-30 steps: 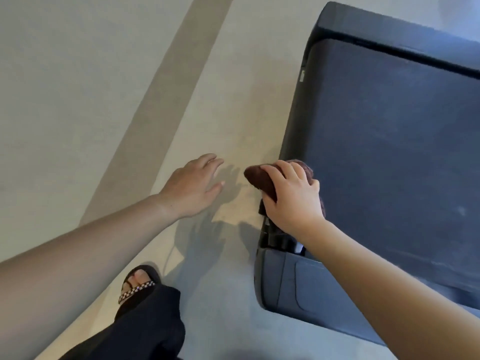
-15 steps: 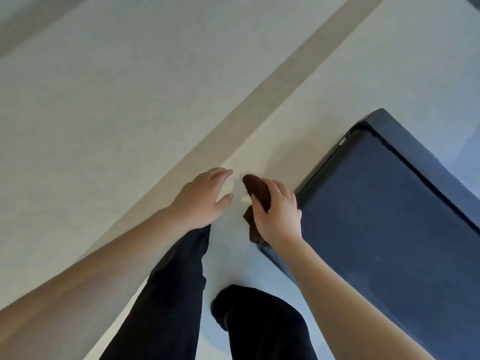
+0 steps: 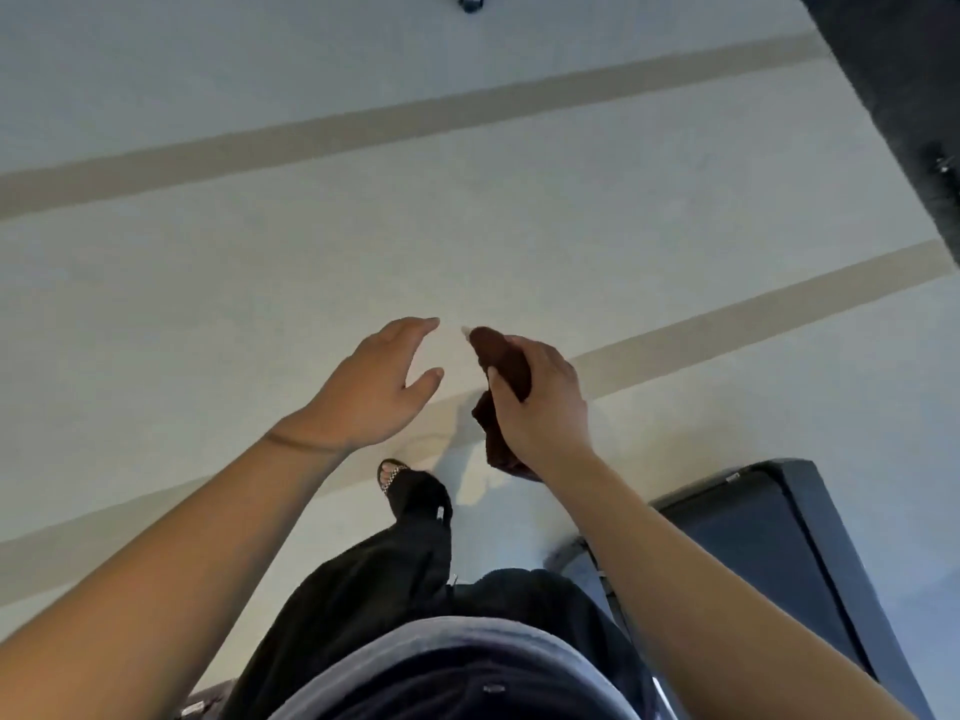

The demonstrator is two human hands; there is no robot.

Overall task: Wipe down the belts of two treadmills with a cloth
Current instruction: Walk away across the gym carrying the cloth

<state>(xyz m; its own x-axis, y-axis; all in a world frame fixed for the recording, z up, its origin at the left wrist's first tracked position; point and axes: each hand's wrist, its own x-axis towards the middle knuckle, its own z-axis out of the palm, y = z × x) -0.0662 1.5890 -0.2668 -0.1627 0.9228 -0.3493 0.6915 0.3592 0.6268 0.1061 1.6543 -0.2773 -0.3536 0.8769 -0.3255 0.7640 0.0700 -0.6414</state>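
Cloth [image 3: 500, 356], dark brown and bunched, has come off the belt [image 3: 743, 553]. A second ago the right hand [image 3: 545, 407] pressed it at the treadmill's near edge. Now that hand carries it in the air over the floor [image 3: 260, 283], in front of the body, its grip clamped round the bundle. The left hand [image 3: 369, 392] rides just beside it, its grip apart and holding nothing.

The view has swung away from the machine, which now sits low at the right, so I judge this belt is being left and the walk to the next one has begun. The dark machine [image 3: 893, 106] at the top right may be that second treadmill, though too little of it shows to be sure.

The first treadmill's raised end rail [image 3: 815, 517] lies close to the right leg, an edge to clear. A sandalled foot [image 3: 390, 475] is planted ahead on the floor, which runs broad and flat, crossed by tan stripes [image 3: 363, 132].
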